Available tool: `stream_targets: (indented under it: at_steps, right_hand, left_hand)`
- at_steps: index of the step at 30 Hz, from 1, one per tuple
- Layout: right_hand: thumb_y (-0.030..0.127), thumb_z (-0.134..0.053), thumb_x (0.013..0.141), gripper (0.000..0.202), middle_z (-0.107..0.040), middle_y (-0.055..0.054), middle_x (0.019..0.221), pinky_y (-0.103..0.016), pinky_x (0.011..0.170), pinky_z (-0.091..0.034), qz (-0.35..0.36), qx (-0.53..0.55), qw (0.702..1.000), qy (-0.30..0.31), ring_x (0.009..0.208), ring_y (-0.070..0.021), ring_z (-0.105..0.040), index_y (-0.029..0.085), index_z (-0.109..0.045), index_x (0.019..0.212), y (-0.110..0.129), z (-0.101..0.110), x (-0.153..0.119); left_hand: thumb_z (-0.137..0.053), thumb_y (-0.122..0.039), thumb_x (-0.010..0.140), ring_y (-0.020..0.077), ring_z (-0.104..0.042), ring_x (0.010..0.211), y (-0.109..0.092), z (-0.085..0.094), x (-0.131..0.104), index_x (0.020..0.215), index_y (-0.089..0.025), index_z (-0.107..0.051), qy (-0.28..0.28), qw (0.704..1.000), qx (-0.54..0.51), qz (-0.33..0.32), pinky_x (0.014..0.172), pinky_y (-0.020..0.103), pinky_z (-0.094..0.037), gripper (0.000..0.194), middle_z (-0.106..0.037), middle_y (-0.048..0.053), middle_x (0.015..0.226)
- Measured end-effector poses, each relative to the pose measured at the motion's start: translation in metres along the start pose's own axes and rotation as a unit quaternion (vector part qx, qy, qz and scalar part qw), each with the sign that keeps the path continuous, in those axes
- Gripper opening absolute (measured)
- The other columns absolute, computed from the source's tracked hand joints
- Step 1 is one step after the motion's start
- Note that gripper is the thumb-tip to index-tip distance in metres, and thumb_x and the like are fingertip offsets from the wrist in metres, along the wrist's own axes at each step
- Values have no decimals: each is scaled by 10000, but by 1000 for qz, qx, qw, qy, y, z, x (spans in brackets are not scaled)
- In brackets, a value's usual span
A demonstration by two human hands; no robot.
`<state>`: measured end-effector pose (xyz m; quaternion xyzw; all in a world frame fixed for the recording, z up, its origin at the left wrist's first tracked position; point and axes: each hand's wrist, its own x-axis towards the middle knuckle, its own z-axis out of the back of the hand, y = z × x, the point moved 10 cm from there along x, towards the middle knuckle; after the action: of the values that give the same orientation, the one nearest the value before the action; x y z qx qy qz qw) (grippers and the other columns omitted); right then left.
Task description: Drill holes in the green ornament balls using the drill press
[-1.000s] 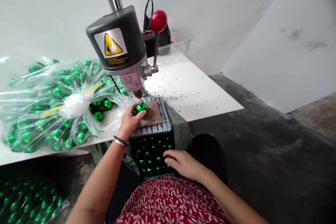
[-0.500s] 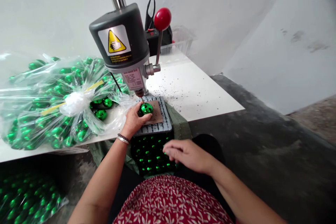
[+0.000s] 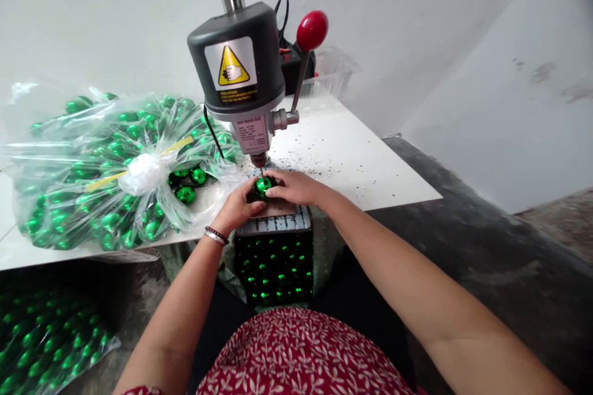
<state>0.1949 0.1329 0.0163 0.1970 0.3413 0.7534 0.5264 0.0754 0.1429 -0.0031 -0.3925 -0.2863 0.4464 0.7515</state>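
A shiny green ball (image 3: 264, 187) sits on the drill's base plate (image 3: 278, 222), right under the bit of a small bench drill (image 3: 236, 62). My left hand (image 3: 237, 205) grips the ball from the left, fingers behind and thumb in front. From the right, my right hand (image 3: 291, 188) also has its fingers closed round the ball. The drill's thin bit meets or nearly meets the ball's top; actual contact is too small to tell. The red-knobbed lever (image 3: 312, 30) stands raised on the drill's right side, with no hand on it.
Left on the white table (image 3: 361, 160) lies a tied clear bag of green balls (image 3: 106, 160), some loose at its opening. Dark shavings dot the tabletop. Below the plate, a container (image 3: 273, 268) holds more balls; another bag (image 3: 41, 339) is lower left. A clear tub (image 3: 336, 71) stands behind.
My right hand has moved up and forward from above my lap to the green ball and closed on it. My left hand keeps its grip. The whole view has shifted slightly.
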Motion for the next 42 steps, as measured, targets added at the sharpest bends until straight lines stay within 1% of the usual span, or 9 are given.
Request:
stream_targets:
  at_steps: [6,9,11,17,25,29,34,38,42]
  right_hand:
    - [429,-591,754,591,-647,-57,1226,-332,955,-462,-8,3,999,39,1080,-204,-604,213,-559,1303,-16,0,17]
    - [443,-584,759,609,-664,-74,1173,-339,927,-470,-15,5,999,42,1025,-197,-614,192,-553,1313,-18,2,20]
    - [471,-560,779,592,-691,-75,1075,-321,863,-484,-16,12,998,52,914,-168,-629,179,-567,1294,-17,1,21]
    - [468,-495,821,528,-696,-60,1023,-267,756,-482,-4,37,996,79,750,-99,-609,173,-593,1249,-13,-2,22]
    - [412,-504,801,452,-695,-46,1009,-271,724,-477,0,16,995,96,761,-115,-612,192,-619,1178,-6,1,17]
    - [341,-572,745,363,-696,-27,1003,-317,852,-457,3,-27,997,76,900,-168,-612,222,-664,1076,3,5,16]
    - [351,-617,726,478,-664,-29,1174,-333,928,-433,-11,-52,998,36,1064,-208,-597,253,-627,1194,4,7,15]
    - [351,-645,708,479,-686,-15,1089,-313,892,-443,-15,-63,998,17,1003,-192,-611,258,-640,1177,6,6,9]
    - [346,-662,697,494,-674,-40,1111,-323,891,-455,-26,-71,997,-30,975,-193,-611,240,-631,1178,10,4,-1]
  left_hand:
    - [-620,-201,733,256,-623,1159,22,16,-3,1236,-175,-666,-7,995,-82,62,1104,430,-402,506,-715,73,1201]
    - [-648,-272,764,266,-618,1160,17,16,-3,1229,-165,-673,-16,995,-80,62,1101,436,-399,477,-692,90,1246]
    - [-630,-304,791,250,-658,1049,12,11,-1,1293,-167,-631,-10,994,-86,63,1034,432,-454,520,-692,92,1235]
    - [-621,-327,802,181,-653,774,5,5,5,1296,-180,-629,2,993,-98,71,803,324,-524,516,-734,33,956]
    - [-624,-290,776,191,-647,843,1,1,4,1195,-146,-665,24,991,-124,52,827,330,-516,445,-735,72,1030]
    - [-666,-237,729,227,-650,974,3,0,2,1123,-131,-662,28,987,-148,49,886,363,-512,408,-721,102,1097]
    - [-669,-170,700,225,-657,1002,9,1,1,1042,-127,-627,6,981,-183,64,925,384,-511,347,-714,109,1090]
    - [-647,-133,695,214,-669,959,15,2,0,1006,-127,-615,-8,986,-149,72,902,378,-524,313,-717,87,1029]
    - [-660,-137,688,224,-672,953,14,-1,-5,1158,-126,-607,9,993,-112,37,895,392,-533,474,-705,92,1088]
